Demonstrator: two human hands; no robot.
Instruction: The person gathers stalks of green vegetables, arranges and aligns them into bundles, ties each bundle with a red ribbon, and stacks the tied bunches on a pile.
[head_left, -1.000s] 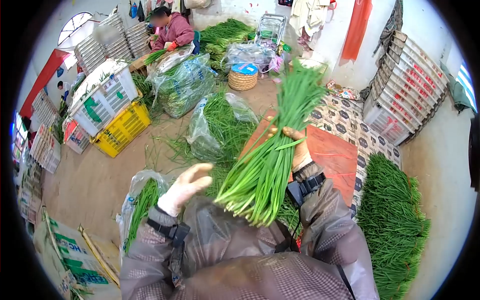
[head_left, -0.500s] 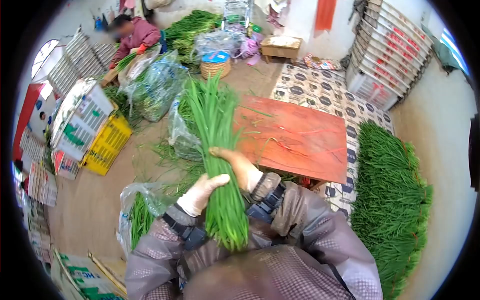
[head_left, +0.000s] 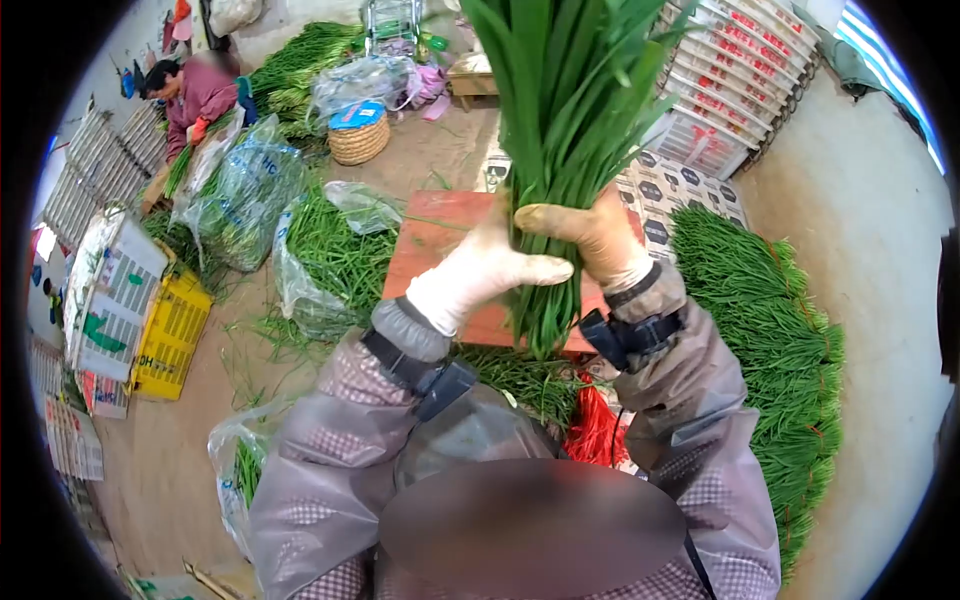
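Note:
A thick bunch of long green leafy stalks point(head_left: 565, 110) stands upright between my two gloved hands, over the red wooden table point(head_left: 435, 225). My left hand point(head_left: 490, 270), in a white glove, wraps round the bunch from the left, low down. From the right, my right hand point(head_left: 590, 235), in a yellowish stained glove, grips it with the thumb across the front. The leaves spread upward past the top edge of the view. Behind the bunch, part of the table is hidden.
Tied green bundles point(head_left: 760, 340) lie along the right wall. At left are an open plastic bag of greens point(head_left: 335, 250), a yellow crate point(head_left: 175, 330) and a white crate point(head_left: 115, 290). A person point(head_left: 200, 95) bends over greens at the back left. Red strings point(head_left: 597, 425) hang below the table.
Both hands have risen and moved right with the bunch, lifting it away from my lap to above the table. The view has turned slightly right.

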